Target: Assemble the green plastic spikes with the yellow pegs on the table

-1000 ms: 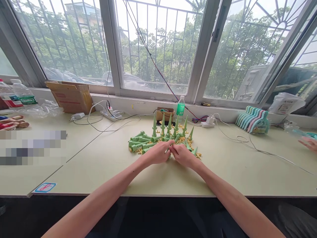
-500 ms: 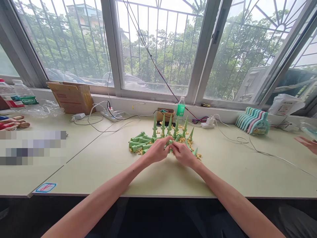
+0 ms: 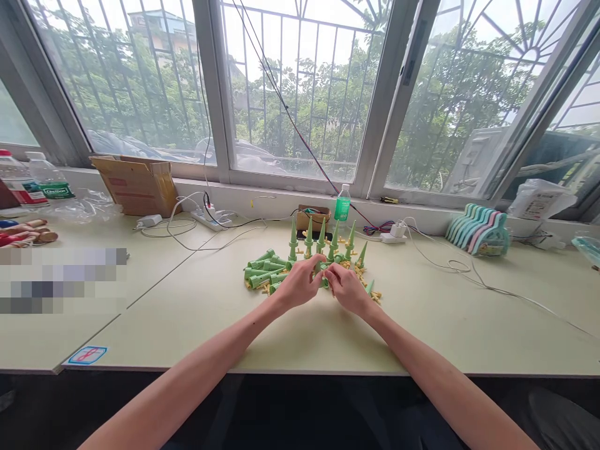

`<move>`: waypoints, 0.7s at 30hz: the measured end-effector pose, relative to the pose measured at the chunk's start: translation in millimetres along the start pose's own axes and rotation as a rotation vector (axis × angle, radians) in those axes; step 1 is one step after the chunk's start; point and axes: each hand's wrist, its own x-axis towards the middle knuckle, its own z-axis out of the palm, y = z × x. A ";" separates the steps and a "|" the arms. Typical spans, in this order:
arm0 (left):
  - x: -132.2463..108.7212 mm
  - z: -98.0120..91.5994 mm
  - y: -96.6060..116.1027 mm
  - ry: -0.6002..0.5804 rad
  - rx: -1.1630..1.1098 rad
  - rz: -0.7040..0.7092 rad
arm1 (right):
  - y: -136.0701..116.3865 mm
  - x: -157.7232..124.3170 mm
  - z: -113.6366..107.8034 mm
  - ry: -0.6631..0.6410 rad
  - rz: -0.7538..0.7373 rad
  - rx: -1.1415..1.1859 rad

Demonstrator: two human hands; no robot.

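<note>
Close together over the table's middle, my left hand [image 3: 300, 281] and my right hand [image 3: 345, 286] have their fingers closed around a green plastic piece [image 3: 324, 281], mostly hidden between them. My left thumb and fingers grip it, while my right fingers pinch at its right side. Several green spikes [image 3: 293, 240] stand upright in a row behind the hands, with small yellow parts on them. Left of my left hand lies a pile of green tubes [image 3: 262, 270]. Loose yellow pieces [image 3: 376, 296] lie beside my right hand.
A green-labelled bottle [image 3: 342, 205] and small cardboard box [image 3: 313, 219] stand behind the spikes. Cables [image 3: 478, 278] cross the right side near blue and pink hangers [image 3: 478, 230]. A larger carton [image 3: 135, 186] and power strip [image 3: 210, 217] are at the back left.
My fingers have shifted slightly around the green piece, with my right hand a little more apart from my left. Another person's hand at the right edge has gone out of view.
</note>
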 end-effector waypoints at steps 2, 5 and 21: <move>-0.4 -0.2 0.0 -0.004 -0.004 -0.002 | 0.9 0.3 0.0 0.003 -0.001 -0.012; -0.8 -0.8 0.6 -0.009 -0.008 -0.004 | 1.2 0.8 -0.3 0.019 -0.006 -0.033; -0.8 -3.5 6.1 -0.005 -0.029 0.001 | -0.7 1.5 -0.6 0.054 -0.019 -0.102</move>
